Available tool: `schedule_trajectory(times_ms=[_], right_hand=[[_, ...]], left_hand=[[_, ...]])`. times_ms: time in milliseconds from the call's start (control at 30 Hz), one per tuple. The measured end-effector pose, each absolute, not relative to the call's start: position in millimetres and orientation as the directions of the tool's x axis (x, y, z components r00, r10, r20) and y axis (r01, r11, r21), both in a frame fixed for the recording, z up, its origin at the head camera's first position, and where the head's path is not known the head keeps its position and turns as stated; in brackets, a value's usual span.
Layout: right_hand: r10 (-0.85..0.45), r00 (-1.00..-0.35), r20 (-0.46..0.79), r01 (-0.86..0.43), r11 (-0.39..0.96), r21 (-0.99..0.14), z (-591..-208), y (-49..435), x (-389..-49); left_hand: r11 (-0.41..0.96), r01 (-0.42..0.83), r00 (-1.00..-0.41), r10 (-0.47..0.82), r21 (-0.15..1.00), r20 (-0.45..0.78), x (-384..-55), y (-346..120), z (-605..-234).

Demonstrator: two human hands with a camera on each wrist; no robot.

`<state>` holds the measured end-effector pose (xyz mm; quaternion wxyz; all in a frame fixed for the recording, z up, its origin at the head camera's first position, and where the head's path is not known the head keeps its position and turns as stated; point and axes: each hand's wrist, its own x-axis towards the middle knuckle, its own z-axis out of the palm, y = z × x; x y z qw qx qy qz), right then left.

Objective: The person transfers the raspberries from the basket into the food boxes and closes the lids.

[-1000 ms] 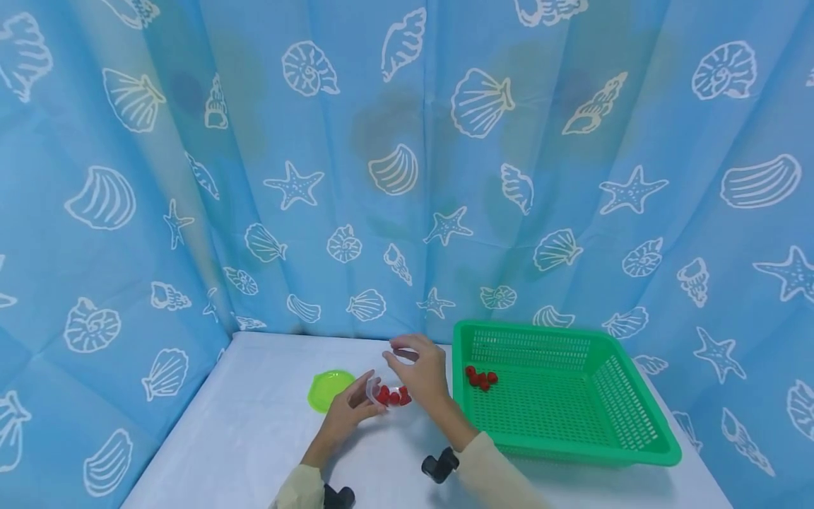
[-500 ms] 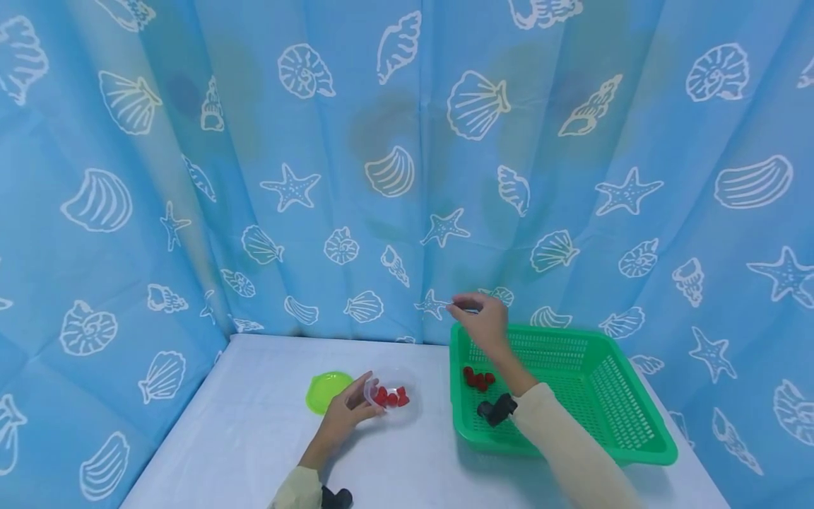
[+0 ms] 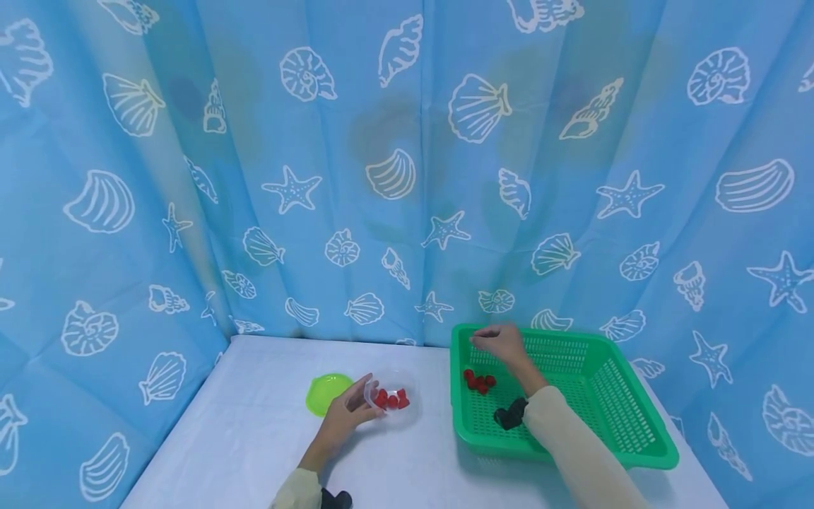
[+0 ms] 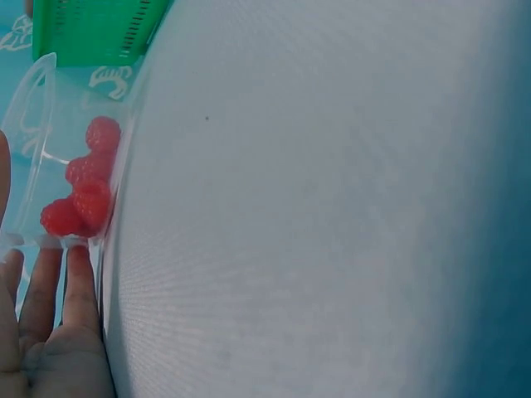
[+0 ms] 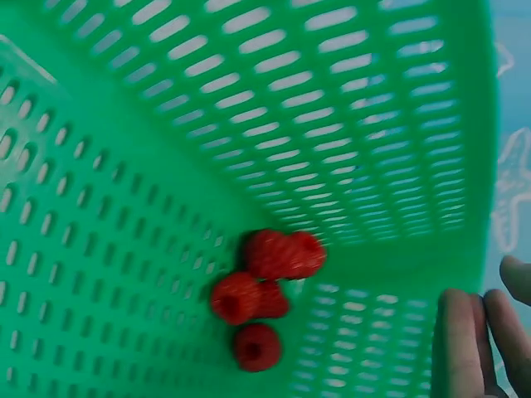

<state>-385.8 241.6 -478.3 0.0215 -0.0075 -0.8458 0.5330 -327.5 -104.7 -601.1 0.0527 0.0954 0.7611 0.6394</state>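
While left hand [image 3: 340, 423] grips tub [image 3: 412, 389] near lid [image 3: 326, 393], loose-fingered right hand [image 3: 506, 345] overhangs basket [image 3: 566, 406].

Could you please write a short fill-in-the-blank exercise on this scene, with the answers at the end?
The left hand holds the clear container, and the lime-green lid lies to the container's ____ from the person's viewpoint.
The right hand is at the basket, whose colour is ____.
The raspberries inside the basket number ____.

Missing words: left; green; five.
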Motion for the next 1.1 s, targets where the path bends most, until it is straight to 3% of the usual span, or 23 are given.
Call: schedule_trajectory(times_ms=[200, 400, 867, 1100], right_hand=[[0.035, -0.998, -0.055, 0.065, 0.441, -0.895, -495.7, 245.1, -391.0], [0.046, -0.993, -0.109, 0.117, 0.54, -0.833, -510.8, 245.7, -395.9], [0.05, -0.989, -0.141, 0.148, 0.476, -0.867, -524.7, 237.1, -395.5], [0.03, -0.993, -0.117, 0.112, 0.586, -0.802, -528.9, 239.0, -396.8]], left_hand=[[0.189, 0.07, -0.981, 0.194, 0.98, 0.032, -328.8, -104.2, -600.8], [0.187, 0.068, -0.98, 0.197, 0.98, 0.03, -328.3, -103.8, -599.2], [0.173, 0.048, -0.98, 0.197, 0.984, 0.013, -317.6, -99.4, -580.4], [0.18, 0.061, -0.981, 0.191, 0.982, 0.026, -319.8, -101.6, -589.6]])
